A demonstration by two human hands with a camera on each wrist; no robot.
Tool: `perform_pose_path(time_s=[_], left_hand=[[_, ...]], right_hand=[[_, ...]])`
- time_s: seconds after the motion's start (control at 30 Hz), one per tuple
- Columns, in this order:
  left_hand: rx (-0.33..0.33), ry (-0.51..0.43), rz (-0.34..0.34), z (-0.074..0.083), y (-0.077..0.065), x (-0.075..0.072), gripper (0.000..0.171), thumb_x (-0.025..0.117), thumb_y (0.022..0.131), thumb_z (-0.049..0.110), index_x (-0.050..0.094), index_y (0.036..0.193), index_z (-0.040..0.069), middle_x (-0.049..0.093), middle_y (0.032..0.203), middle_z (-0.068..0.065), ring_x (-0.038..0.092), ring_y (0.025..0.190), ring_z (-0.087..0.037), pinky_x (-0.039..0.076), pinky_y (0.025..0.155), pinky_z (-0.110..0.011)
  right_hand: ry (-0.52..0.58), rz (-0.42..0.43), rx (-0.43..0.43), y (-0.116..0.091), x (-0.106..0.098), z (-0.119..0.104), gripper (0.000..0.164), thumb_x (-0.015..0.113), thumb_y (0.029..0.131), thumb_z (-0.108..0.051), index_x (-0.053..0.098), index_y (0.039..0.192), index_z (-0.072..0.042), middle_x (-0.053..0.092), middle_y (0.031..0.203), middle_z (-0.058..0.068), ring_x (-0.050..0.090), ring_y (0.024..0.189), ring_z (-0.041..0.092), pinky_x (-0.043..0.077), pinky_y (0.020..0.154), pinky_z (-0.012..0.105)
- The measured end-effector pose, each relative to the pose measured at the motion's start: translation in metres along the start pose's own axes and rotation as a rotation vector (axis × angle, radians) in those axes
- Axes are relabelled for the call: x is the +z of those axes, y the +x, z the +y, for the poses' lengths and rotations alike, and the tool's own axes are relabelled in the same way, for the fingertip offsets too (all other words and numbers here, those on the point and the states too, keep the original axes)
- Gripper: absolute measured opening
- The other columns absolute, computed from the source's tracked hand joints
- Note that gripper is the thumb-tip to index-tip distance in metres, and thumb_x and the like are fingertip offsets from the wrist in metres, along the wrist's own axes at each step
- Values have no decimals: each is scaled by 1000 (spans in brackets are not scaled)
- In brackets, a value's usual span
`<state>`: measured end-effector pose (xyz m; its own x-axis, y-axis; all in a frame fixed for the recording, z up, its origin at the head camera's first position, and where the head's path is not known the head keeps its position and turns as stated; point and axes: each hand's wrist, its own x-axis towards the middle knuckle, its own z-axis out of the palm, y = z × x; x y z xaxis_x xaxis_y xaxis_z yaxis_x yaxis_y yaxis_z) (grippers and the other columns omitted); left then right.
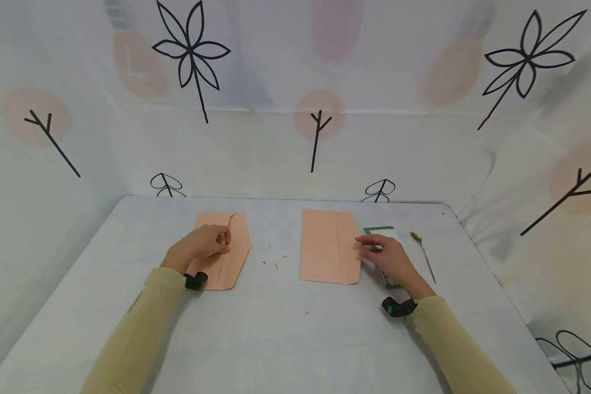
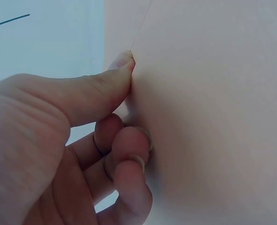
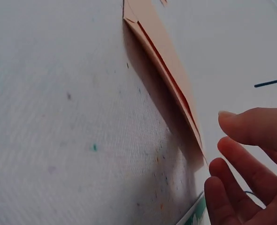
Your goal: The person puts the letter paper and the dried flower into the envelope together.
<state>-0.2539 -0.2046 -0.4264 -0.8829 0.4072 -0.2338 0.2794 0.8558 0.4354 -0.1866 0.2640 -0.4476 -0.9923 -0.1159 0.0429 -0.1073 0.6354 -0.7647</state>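
Observation:
On the left lies a peach envelope [image 1: 236, 257], a flap folded over along its length. My left hand [image 1: 204, 243] reaches over it, and in the left wrist view the thumb [image 2: 103, 91] and forefinger pinch its paper edge while the other fingers curl below. A second peach envelope [image 1: 320, 249] lies flat in the middle, its pointed side to the right. Beside that side is my right hand [image 1: 386, 260], fingers loosely bent and thumb apart, nothing between them. A green-bordered card [image 1: 385, 231] is partly hidden beneath the right hand.
A dried yellow flower on a thin stem [image 1: 427, 260] lies right of the card. Several small plant bits [image 1: 276, 266] are scattered between the envelopes. White cloth with printed leaves [image 1: 256, 153] hangs behind and beside the white table [image 1: 276, 345].

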Motion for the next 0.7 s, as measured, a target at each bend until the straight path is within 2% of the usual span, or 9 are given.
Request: perform_pose_path(time_s=[0.23,0.33,0.6,0.7], left_hand=[[6,-1,-2,0,0,0,13,68,94,20,56,96,15,51,79,-4,48,72,-21,37,69,-37],[12,-1,-2,-1,1,0,13,68,94,20,56,96,15,48,76,-2,47,70,-19,36,68,-36],[4,-17,-14,-1,0,-1,13,69,93,19,57,96,14,42,69,0,44,65,-17,35,66,-34],[6,-18,-17,-1,1,-2,13,69,93,20,57,96,15,42,67,1,44,63,-17,35,66,-34]], right_hand=[[-166,-20,-88,2,1,3,40,75,89,-15,66,127,-7,58,136,15,56,121,34,46,97,51],[-195,-54,-115,2,1,1,45,75,89,-17,63,130,-3,56,139,17,49,129,38,40,103,55],[-292,-208,-146,5,-3,-3,68,77,87,-32,53,140,3,38,154,18,28,144,40,26,112,55],[-294,-288,-176,6,-5,-5,76,78,86,-34,46,145,3,29,158,19,15,148,41,19,113,59]])
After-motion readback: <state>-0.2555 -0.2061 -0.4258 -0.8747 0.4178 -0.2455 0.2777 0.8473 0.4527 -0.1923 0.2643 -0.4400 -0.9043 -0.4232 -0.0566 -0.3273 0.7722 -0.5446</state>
